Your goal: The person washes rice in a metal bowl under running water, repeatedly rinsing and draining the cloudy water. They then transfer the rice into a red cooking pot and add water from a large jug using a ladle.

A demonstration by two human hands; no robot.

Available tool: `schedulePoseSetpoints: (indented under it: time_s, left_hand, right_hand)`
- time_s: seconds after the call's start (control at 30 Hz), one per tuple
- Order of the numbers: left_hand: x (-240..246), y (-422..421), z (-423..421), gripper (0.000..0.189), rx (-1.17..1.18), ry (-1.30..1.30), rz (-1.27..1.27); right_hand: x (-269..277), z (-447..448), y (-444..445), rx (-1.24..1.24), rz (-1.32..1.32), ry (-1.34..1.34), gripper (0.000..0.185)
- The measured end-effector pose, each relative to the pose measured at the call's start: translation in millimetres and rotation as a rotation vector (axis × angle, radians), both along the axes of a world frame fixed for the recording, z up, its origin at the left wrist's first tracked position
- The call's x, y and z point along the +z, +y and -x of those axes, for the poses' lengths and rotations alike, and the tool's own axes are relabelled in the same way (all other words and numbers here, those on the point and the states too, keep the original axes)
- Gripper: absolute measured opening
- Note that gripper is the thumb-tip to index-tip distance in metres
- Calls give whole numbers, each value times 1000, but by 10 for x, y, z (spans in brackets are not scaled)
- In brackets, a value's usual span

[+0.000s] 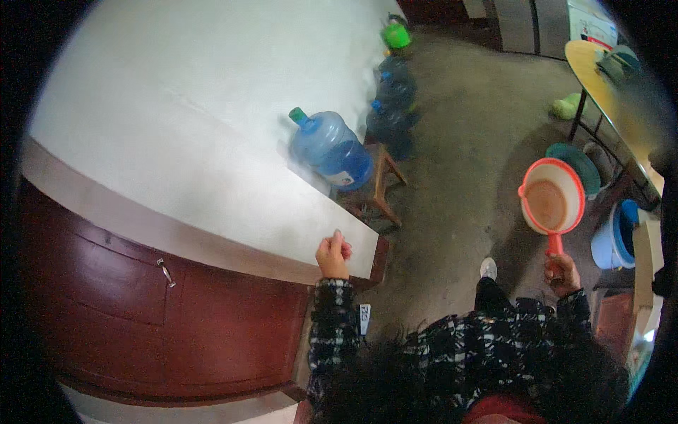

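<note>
In my right hand (562, 275) is the red handle of a plastic water dipper (574, 212). The dipper has a pale wall and a red rim with a pouring lip. Its inside faces up and looks brownish at the bottom; whether liquid is in it I cannot tell. My left hand (333, 255) is held up in front of the white wall's end, fingers curled, with nothing visible in it. Beyond it, a blue water-cooler bottle (333, 148) with a green cap stands on a wooden stool (373, 193).
A dark red door (228, 318) is at left. Dark bags (394, 116) and a green container (396, 35) line the wall. At right are a yellow-topped table (609, 90), a green basin (574, 164) and a blue bucket (609, 244). My white shoe (488, 268) is on the concrete floor (455, 159).
</note>
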State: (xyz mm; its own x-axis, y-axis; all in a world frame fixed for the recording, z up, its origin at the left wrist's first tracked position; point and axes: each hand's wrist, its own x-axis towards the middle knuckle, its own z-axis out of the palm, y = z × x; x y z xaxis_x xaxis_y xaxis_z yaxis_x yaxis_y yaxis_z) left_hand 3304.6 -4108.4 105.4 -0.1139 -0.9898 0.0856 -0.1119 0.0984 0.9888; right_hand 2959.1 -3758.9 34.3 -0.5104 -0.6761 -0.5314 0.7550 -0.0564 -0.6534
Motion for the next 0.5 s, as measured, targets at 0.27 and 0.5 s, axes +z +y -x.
schedulePoseSetpoints:
  time_s: [0.27, 0.5]
  left_hand:
    - [26, -2763, 2156, 25, -44, 145, 4]
    - [121, -4998, 2941, 62, 179, 62, -100]
  right_hand:
    - [-169, 2576, -2338, 18, 19, 39, 21]
    - [-352, 3508, -3901, 126, 73, 21, 21]
